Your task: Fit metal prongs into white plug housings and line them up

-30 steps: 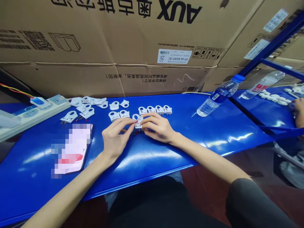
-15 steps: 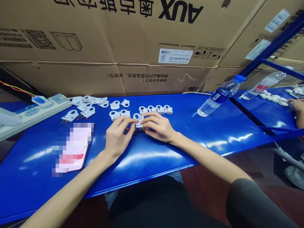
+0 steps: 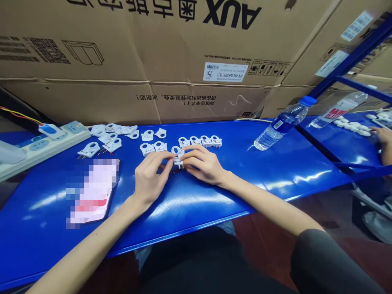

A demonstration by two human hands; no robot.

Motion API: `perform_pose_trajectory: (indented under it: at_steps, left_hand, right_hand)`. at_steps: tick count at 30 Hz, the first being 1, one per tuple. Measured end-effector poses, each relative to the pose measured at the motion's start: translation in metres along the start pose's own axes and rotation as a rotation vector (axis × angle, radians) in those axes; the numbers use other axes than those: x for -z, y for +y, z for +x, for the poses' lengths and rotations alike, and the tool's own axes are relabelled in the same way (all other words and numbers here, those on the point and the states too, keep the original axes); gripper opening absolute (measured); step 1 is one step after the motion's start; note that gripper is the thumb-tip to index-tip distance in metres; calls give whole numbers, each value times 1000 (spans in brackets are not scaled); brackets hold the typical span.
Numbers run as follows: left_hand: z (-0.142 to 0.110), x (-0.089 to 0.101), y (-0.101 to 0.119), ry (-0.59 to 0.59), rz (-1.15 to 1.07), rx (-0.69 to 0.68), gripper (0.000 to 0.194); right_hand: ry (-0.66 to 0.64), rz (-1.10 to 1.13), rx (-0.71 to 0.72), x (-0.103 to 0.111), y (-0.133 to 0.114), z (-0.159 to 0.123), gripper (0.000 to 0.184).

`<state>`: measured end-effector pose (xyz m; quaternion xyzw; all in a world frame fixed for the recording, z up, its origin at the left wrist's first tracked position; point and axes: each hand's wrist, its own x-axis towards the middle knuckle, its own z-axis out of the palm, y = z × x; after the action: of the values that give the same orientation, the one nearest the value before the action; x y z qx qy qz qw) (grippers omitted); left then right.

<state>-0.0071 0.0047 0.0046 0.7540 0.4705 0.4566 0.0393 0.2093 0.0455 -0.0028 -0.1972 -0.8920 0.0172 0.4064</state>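
You hold the ringed white plug piece [image 3: 177,155] just above the blue tabletop [image 3: 190,204], its ring facing away from you. The fingers of your left hand [image 3: 150,175] pinch its left side, thumb and index together beside a tiny red part [image 3: 176,156]. The fingers of your right hand [image 3: 206,164] are curled and grasp its right side; their exact contact is partly hidden.

Just beyond the plug piece and to its right, four white plugs [image 3: 206,141] stand in a row. To its left are two ringed parts [image 3: 148,149], with two more behind them, and farther left a loose pile [image 3: 114,130] of similar parts. The phone [image 3: 98,192] lies to its left, nearer you, and the power strip [image 3: 39,143] is at its far left. Well to its right are a blue-capped bottle [image 3: 283,124] and, past that, another bottle [image 3: 338,110]. Farther right still, another person's hand [image 3: 385,143] is near small white pieces [image 3: 352,125]. A cardboard box [image 3: 153,53] rises behind the plug piece.
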Motion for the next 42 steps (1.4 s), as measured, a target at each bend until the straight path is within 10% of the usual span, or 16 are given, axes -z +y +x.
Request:
perform_pose_trajectory:
  at_steps: [19,30,42]
  left_hand:
    - [-5,-4,-1,-51,107,-5,17]
    - [-6,-4,-5,-232,263,-2,18]
    - [-4,-1,-13,-173,447,138,29]
  right_hand:
    - [89,75,-119,-7,-3,-1,9]
    - [-191,94,-260,-11,0,-4,16]
    - [-270,11,-212,-8,-5,1,25]
